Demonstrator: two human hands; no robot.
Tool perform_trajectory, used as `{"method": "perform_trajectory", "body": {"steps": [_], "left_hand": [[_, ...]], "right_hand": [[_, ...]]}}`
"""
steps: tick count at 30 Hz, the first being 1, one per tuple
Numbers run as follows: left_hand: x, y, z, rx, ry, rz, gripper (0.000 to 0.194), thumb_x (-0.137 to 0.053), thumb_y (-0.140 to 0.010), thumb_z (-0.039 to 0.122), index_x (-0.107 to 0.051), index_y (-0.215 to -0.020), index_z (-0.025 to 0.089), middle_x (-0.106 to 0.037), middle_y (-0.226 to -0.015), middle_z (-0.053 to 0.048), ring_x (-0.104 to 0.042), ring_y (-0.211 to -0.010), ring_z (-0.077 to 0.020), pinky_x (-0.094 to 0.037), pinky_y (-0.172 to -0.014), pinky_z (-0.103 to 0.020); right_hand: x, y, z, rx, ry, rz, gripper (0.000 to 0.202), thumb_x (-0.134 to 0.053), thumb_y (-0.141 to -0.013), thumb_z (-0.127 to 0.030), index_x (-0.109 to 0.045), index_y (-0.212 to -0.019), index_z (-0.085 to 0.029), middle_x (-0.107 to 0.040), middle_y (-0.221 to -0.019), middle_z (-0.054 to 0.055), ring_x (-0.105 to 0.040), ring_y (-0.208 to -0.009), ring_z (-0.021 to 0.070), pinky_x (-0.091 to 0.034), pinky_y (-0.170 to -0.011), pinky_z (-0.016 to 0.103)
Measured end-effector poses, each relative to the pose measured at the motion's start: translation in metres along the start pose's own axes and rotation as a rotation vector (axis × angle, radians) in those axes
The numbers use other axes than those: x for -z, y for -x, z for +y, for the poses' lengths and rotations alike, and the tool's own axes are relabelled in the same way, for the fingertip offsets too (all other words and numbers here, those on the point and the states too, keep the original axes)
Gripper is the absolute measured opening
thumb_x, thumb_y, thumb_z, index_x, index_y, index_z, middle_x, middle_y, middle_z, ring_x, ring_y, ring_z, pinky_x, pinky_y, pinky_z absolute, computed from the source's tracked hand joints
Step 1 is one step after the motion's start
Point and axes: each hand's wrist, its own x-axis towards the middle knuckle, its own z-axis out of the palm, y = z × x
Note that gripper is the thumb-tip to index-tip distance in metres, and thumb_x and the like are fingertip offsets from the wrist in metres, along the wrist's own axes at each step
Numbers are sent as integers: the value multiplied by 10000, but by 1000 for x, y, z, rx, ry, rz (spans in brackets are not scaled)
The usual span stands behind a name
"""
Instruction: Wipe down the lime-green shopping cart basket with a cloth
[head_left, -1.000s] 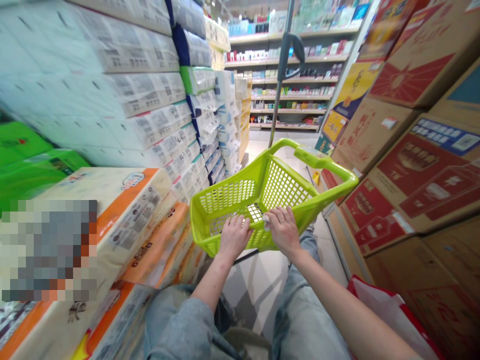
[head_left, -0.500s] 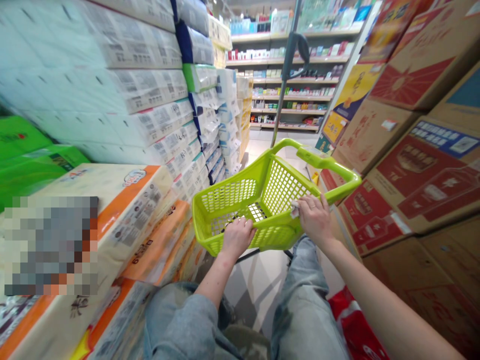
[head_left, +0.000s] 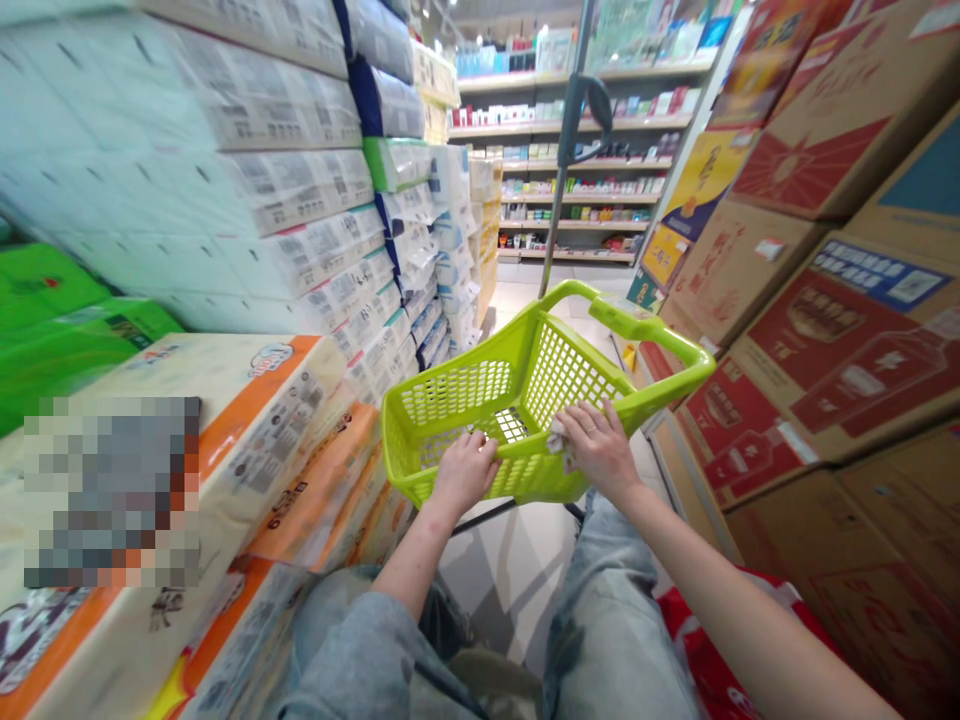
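Observation:
A lime-green plastic shopping basket [head_left: 534,480] with lattice sides stands before my knees, its raised handle at the far right end. My left hand [head_left: 463,472] is closed over the near rim, left of the middle, with the fingertips inside. Farther right on the same rim, my right hand [head_left: 600,442] presses a crumpled white tissue [head_left: 564,446] against the plastic. Most of the tissue is hidden under my fingers. Through the basket's lattice bottom the floor shows, and I see no goods inside.
Tall stacks of wrapped paper packs [head_left: 307,190] rise on the left. A pixelated dark object [head_left: 124,490] lies on a nearer cream-and-orange pack [head_left: 289,375]. Cardboard cartons [head_left: 787,270] line the right. A grey pole [head_left: 559,200] stands beyond the basket, before stocked shelves [head_left: 585,165].
My right hand has slid left along the near rim with the tissue, away from the handle end. My left hand still grips about the same stretch of rim.

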Motion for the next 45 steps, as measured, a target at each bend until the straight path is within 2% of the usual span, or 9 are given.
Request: {"method": "perform_trajectory", "body": {"steps": [7,14,18,23,28,31,36,41,45], "left_hand": [[-5,-4,4,-3,-10,-12,277,-429,-872,332,-490,-1120,225,-512,-1076,-81,-454,-997,-219,-410,-828,-348],[4,-5,-11,-118,-61,-55,298,-478,-849,342,-496,-1125,232,-544,-1061,-91,-473,-1033,-231,-370,-894,-385],[3,-3,-21,-90,-30,-147,331,-417,-881,366,-453,-1191,254,-551,-1020,-78,-529,-974,-206,-417,-835,-343],[-5,-5,-20,-15,29,-232,342,-323,-913,390,-404,-1224,273,-543,-1025,-68,-591,-845,-184,-474,-686,-295],[-8,-5,-19,-9,6,-199,332,-333,-910,394,-407,-1212,277,-556,-1025,-64,-602,-838,-185,-477,-663,-287],[-8,-4,-21,-4,-16,-189,333,-335,-907,401,-409,-1207,279,-573,-1000,-58,-610,-800,-188,-474,-639,-289],[-8,-2,-22,-5,-6,-195,326,-306,-911,423,-431,-1168,265,-604,-955,-52,-615,-793,-194,-470,-646,-290],[-6,-3,-18,8,22,-227,313,-296,-914,419,-437,-1143,258,-603,-972,-66,-612,-824,-204,-472,-683,-312],[-4,-6,-13,39,14,-270,312,-299,-912,421,-430,-1142,256,-595,-990,-75,-611,-833,-211,-472,-701,-324]], "right_hand": [[12,4,32,-231,118,111,287,-465,-840,-232,-561,-1107,-188,-562,-1194,87,-427,-1174,254,-183,-1077,490],[5,-1,41,-202,105,165,227,-462,-833,-229,-591,-1017,-193,-593,-1132,77,-445,-1146,258,-190,-1066,492],[-3,-5,45,-243,81,209,231,-438,-845,-212,-592,-1017,-199,-591,-1136,77,-425,-1181,257,-197,-1070,499],[-24,-5,18,-311,12,252,299,-385,-876,-184,-567,-1113,-192,-540,-1245,89,-345,-1278,254,-223,-1069,518],[-45,-2,-31,-171,-108,180,375,-362,-894,-159,-493,-1245,-183,-533,-1273,89,-334,-1301,218,-264,-1075,469],[-45,-4,-43,-83,-122,119,400,-381,-887,-164,-470,-1276,-197,-531,-1284,79,-366,-1279,210,-265,-1077,451],[-23,-3,-16,3,-39,22,441,-441,-852,-166,-459,-1292,-190,-530,-1282,78,-395,-1230,224,-229,-1080,453],[-5,12,28,-207,103,118,394,-500,-828,-221,-539,-1221,-212,-570,-1155,104,-453,-1081,266,-370,-916,415],[-12,20,34,-256,8,146,315,-403,-845,-161,-595,-1094,-183,-601,-985,100,-503,-943,227,-418,-825,354]]}}
